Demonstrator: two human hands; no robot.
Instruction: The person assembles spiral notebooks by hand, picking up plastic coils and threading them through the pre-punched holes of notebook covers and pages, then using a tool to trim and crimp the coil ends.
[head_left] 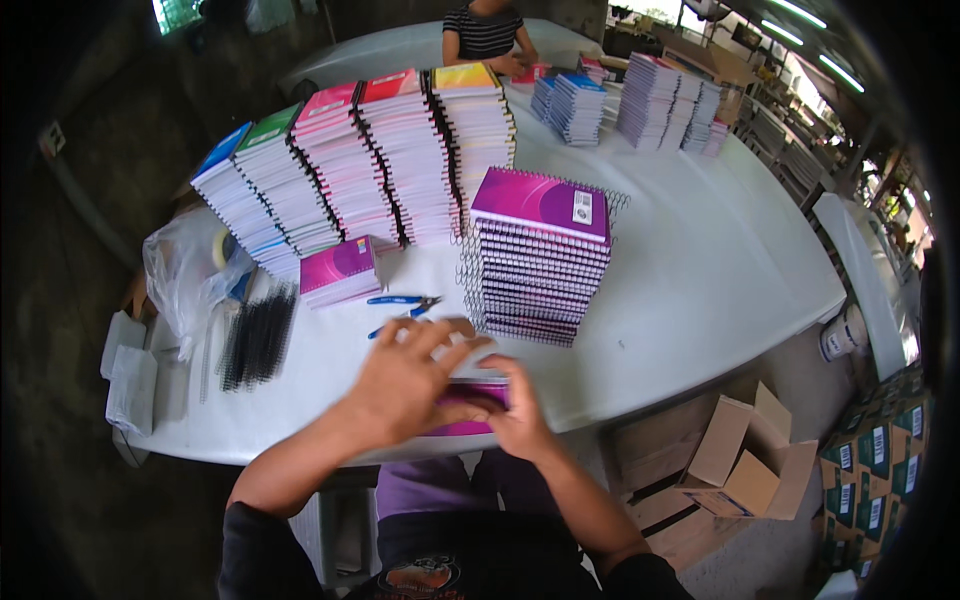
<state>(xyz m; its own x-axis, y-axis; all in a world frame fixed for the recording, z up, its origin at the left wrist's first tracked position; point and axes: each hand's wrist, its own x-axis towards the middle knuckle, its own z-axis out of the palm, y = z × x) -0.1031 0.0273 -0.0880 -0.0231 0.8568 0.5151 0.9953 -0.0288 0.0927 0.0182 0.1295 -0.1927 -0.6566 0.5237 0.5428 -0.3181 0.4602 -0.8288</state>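
At the table's near edge lies a purple-covered notebook (462, 428), partly covered by both hands. My right hand (520, 410) grips it at its right side, fingers on the far edge and thumb toward the cover. Over its left part is my left hand (405, 385), fingers spread and slightly blurred, its thumb low by the cover. Just beyond the left hand lie blue-handled cutting pliers (402, 302). A tall stack of purple spiral notebooks (540, 255) stands ahead of my right hand, wire coils sticking out at its sides. A short purple notebook pile (338, 272) sits beyond the pliers.
Tall notebook stacks (410, 150) in several colours line the far left. Black binding coils (258, 335) and a plastic bag (190, 270) lie at left. Across the white table (700, 250), a person (487, 40) handles a notebook near more stacks (660, 100). An open carton (745, 460) stands low right.
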